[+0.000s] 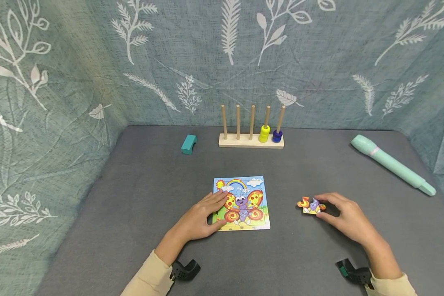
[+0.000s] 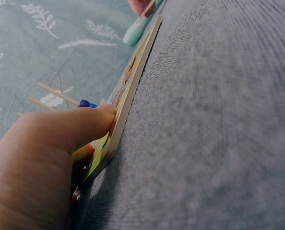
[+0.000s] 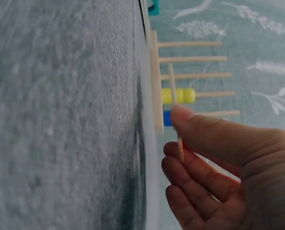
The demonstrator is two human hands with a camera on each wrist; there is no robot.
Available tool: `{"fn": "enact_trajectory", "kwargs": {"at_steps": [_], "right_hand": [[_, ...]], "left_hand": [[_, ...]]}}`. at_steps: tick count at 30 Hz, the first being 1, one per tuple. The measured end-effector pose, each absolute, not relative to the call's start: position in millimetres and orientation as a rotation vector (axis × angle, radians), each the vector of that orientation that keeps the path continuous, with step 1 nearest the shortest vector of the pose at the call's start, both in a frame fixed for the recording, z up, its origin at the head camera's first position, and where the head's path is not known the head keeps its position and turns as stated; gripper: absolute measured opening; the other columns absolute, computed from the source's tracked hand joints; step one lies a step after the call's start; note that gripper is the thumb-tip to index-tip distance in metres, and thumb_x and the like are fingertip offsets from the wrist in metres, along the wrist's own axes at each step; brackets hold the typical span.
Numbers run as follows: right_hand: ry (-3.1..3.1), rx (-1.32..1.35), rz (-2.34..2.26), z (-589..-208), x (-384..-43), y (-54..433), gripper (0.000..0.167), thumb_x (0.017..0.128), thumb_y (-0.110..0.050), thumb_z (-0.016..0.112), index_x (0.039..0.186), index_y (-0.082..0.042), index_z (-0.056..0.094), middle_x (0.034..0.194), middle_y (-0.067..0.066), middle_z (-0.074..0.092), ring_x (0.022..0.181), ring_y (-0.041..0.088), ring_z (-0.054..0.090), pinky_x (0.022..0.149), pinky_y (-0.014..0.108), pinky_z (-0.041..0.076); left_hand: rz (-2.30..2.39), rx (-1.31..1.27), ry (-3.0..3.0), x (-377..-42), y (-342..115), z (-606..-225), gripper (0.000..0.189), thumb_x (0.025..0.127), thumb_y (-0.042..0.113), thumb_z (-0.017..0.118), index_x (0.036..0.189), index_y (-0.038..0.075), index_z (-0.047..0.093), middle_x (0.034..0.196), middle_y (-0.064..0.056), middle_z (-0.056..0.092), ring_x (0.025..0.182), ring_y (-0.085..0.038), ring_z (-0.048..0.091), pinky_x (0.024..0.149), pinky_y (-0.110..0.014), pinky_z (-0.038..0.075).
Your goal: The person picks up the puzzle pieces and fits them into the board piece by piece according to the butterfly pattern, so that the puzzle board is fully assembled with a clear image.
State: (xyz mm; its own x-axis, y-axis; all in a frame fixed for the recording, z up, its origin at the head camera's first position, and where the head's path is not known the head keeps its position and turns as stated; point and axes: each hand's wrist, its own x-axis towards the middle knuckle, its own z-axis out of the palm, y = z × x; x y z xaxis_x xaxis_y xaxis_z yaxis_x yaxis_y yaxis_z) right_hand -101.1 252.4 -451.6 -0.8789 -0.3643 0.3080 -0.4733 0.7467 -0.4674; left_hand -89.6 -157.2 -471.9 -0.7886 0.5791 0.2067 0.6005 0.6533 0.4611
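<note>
A square butterfly puzzle board (image 1: 252,222) lies flat on the dark table. My left hand (image 1: 203,216) rests on its left side with fingers extended over the picture. In the left wrist view, the thumb (image 2: 92,125) touches the board's top near the edge. To the right of the board, my right hand (image 1: 345,216) pinches a puzzle piece (image 1: 311,206) between thumb and fingers. The piece shows purple, yellow and orange butterfly parts. The right wrist view shows this thin piece (image 3: 172,79) edge-on, raised off the table, with the other fingers curled below the thumb.
Behind the board stands a wooden peg stand (image 1: 240,142) with yellow rings (image 1: 264,134) and blue rings (image 1: 277,137) on its two right pegs. A teal arch block (image 1: 188,144) lies to its left. At the right lies a mint-green marker-shaped object (image 1: 394,164). Patterned cloth (image 1: 207,49) hangs behind the table.
</note>
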Motion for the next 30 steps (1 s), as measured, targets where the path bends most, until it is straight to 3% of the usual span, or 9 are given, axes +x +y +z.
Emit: {"fn": "enact_trajectory", "kwargs": {"at_steps": [6,15,30], "right_hand": [[-2.729,0.737,0.86,-448,-99,237,0.04,0.072,-0.012,0.082,0.109,-0.014,0.069,0.105,-0.002,0.068,0.096,0.016,0.063,0.082,0.013,0.045],[-2.741,0.816,0.868,-449,-97,209,0.038,0.073,-0.015,0.082,0.108,-0.013,0.068,0.105,-0.004,0.066,0.098,0.017,0.063,0.081,0.037,0.053],[-2.769,1.047,0.94,-439,-107,154,0.038,0.08,-0.019,0.077,0.114,-0.008,0.065,0.111,0.002,0.064,0.108,0.021,0.06,0.09,0.042,0.053]], "left_hand": [[-0.802,-1.009,-2.816,-90,-157,-473,0.063,0.088,0.035,0.066,0.14,0.004,0.047,0.148,-0.008,0.042,0.139,-0.023,0.037,0.117,-0.042,0.029],[-0.816,-0.997,-2.843,-90,-156,-471,0.063,0.088,0.035,0.064,0.14,0.004,0.047,0.149,-0.007,0.041,0.14,-0.022,0.035,0.118,-0.041,0.028],[-0.812,-1.01,-2.835,-90,-157,-471,0.062,0.089,0.034,0.064,0.14,0.003,0.047,0.148,-0.008,0.042,0.139,-0.024,0.036,0.118,-0.043,0.028]]}}
